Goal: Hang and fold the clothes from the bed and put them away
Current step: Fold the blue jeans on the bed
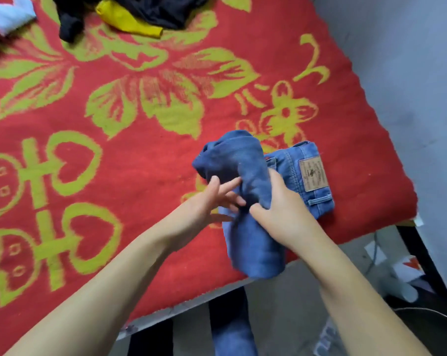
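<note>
Right hand (pixel 281 211) grips the bunched jeans (pixel 245 176) on the bed (pixel 140 163); left hand (pixel 212 201), fingers spread, seemingly just touches them.

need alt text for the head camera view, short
Two bare hands fold blue jeans at the corner of a red and yellow-green blanket: right hand grips the denim, left hand open beside it. More clothes lie beyond.
</note>
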